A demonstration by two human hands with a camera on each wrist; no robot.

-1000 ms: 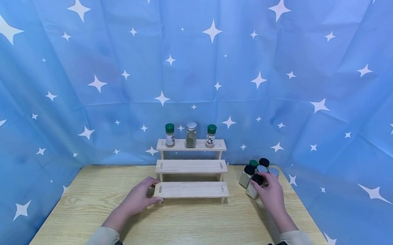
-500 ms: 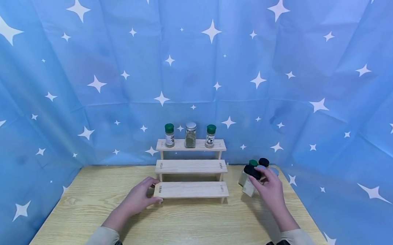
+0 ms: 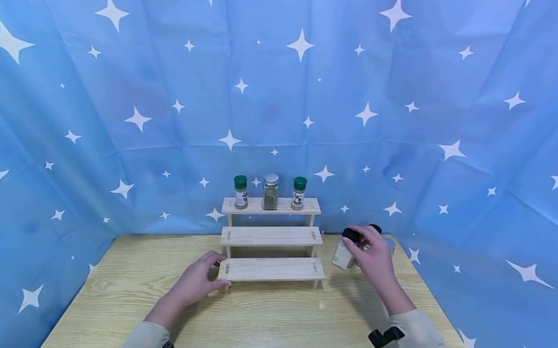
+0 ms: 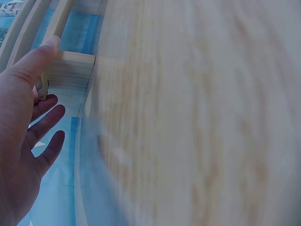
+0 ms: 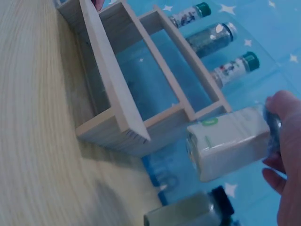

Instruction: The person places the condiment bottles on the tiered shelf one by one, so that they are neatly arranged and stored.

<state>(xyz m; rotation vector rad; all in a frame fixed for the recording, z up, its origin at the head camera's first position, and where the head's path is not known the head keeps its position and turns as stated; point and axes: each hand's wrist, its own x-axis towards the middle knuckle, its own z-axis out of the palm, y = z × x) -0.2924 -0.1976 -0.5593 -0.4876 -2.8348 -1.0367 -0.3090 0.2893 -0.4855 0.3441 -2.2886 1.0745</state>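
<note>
My right hand (image 3: 375, 256) pinches the black cap of a square spice jar (image 3: 343, 254) with pale contents. In the right wrist view that spice jar (image 5: 230, 141) is tilted and off the table, beside the end of the rack. With thumb and fingers my left hand (image 3: 198, 279) holds the left end of the lowest board of a three-step wooden rack (image 3: 272, 270). The left wrist view has the thumb on one side of the board and the other fingers loosely bent. Along the top step stand a green-capped jar (image 3: 241, 192), a silver-capped jar (image 3: 271, 192) and another green-capped jar (image 3: 299, 193).
Behind my right hand is a group of jars, mostly hidden; one black cap (image 3: 376, 228) shows. The right wrist view has another black-capped jar (image 5: 188, 210) near the held one. A star-patterned blue curtain (image 3: 282, 91) surrounds the wooden table (image 3: 272, 319).
My right hand has taken hold of the front black-capped jar, lifted it and carried it left, away from the group. The left hand and the rack stay in place.
</note>
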